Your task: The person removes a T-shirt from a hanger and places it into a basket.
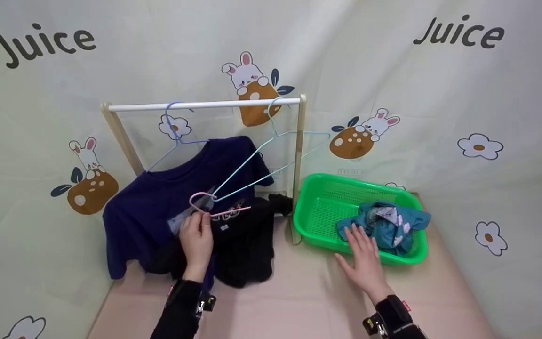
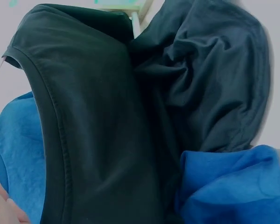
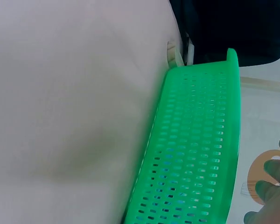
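My left hand (image 1: pixel 197 240) pinches a pink hanger (image 1: pixel 230 211) just below its hook. From that hanger droops a black T-shirt (image 1: pixel 247 261), in front of a navy T-shirt (image 1: pixel 127 221) on a blue hanger (image 1: pixel 162 157). Black cloth (image 2: pixel 98 121) fills much of the left wrist view, with the fingertips at its lower left corner. My right hand (image 1: pixel 364 263) reaches over the front rim of a green basket (image 1: pixel 318 216), fingers spread and straight, beside a crumpled teal garment (image 1: pixel 395 240). The right wrist view has the basket's slotted side and the fingers (image 3: pixel 275 170) above its rim.
A small rack with a white rod (image 1: pixel 219 104) and wooden posts (image 1: pixel 300 150) stands at the back. A bare mint hanger (image 1: pixel 244 164) hangs on its right end, slanting forward. Behind is a printed curtain (image 1: pixel 440 94); the tabletop (image 1: pixel 308 296) is pale pink.
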Action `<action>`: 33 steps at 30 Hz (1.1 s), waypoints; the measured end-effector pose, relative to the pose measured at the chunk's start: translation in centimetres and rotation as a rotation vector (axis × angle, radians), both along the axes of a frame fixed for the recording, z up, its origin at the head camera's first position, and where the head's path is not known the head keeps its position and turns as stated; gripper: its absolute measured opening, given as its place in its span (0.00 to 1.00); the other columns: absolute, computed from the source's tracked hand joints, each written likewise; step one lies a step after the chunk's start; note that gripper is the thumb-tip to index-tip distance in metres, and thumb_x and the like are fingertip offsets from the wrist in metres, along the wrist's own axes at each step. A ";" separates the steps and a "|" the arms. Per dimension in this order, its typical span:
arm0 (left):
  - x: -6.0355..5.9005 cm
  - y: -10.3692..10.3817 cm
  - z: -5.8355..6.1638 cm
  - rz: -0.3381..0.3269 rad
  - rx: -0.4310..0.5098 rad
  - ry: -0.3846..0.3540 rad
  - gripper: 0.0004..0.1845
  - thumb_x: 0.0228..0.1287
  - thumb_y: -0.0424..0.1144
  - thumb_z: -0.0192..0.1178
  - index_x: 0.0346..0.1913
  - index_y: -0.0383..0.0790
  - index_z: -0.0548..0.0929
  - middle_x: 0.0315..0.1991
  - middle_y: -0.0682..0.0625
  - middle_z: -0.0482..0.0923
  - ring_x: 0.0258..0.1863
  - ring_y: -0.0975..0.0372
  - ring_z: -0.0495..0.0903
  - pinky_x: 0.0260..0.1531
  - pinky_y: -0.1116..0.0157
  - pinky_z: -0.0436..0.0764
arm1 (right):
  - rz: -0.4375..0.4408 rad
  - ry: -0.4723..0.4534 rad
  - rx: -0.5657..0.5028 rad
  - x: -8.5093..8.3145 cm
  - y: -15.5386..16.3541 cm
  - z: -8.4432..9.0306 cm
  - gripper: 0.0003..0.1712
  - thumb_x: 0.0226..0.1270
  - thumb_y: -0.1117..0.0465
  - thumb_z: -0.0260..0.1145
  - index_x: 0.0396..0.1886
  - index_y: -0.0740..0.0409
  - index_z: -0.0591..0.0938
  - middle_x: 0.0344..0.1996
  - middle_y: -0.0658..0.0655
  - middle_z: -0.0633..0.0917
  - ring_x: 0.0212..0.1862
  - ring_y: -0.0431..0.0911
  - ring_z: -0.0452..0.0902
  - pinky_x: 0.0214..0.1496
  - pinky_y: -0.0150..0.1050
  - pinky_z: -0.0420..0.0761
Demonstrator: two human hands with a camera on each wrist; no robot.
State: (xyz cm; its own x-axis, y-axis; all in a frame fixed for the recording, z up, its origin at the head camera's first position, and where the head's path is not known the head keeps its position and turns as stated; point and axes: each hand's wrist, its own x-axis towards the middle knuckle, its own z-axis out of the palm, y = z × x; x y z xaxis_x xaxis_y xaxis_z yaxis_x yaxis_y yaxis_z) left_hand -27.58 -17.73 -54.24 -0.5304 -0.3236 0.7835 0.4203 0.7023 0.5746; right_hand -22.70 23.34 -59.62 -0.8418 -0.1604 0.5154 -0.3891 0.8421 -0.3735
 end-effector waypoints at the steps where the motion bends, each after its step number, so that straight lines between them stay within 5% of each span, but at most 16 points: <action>1: 0.1 0.1 0.0 -0.006 -0.016 0.014 0.04 0.63 0.27 0.63 0.32 0.32 0.79 0.26 0.39 0.75 0.29 0.42 0.73 0.34 0.49 0.68 | 0.003 0.005 -0.002 0.0 -0.1 0.1 0.42 0.61 0.50 0.70 0.71 0.65 0.68 0.70 0.69 0.66 0.71 0.66 0.57 0.69 0.67 0.49; 17: 2.2 3.7 2.5 -0.158 -0.072 0.124 0.23 0.75 0.51 0.52 0.28 0.36 0.78 0.25 0.46 0.74 0.26 0.50 0.70 0.36 0.56 0.66 | 0.103 0.098 -0.071 -0.3 -2.5 2.5 0.45 0.60 0.56 0.73 0.73 0.66 0.65 0.71 0.66 0.65 0.72 0.64 0.58 0.76 0.47 0.44; 25: 3.2 6.0 2.8 -0.198 -0.085 0.153 0.18 0.73 0.49 0.56 0.28 0.39 0.79 0.25 0.50 0.74 0.26 0.53 0.70 0.35 0.57 0.64 | 0.173 0.117 -0.183 -0.4 -3.5 3.6 0.49 0.60 0.60 0.74 0.76 0.63 0.58 0.73 0.63 0.63 0.73 0.60 0.57 0.74 0.39 0.48; 33: 4.1 7.5 2.7 -0.266 -0.098 0.105 0.17 0.73 0.49 0.55 0.29 0.41 0.79 0.26 0.52 0.75 0.28 0.55 0.71 0.37 0.58 0.65 | 0.268 0.197 -0.172 -0.6 -4.0 3.6 0.47 0.59 0.65 0.74 0.75 0.63 0.62 0.72 0.61 0.66 0.70 0.58 0.62 0.73 0.32 0.50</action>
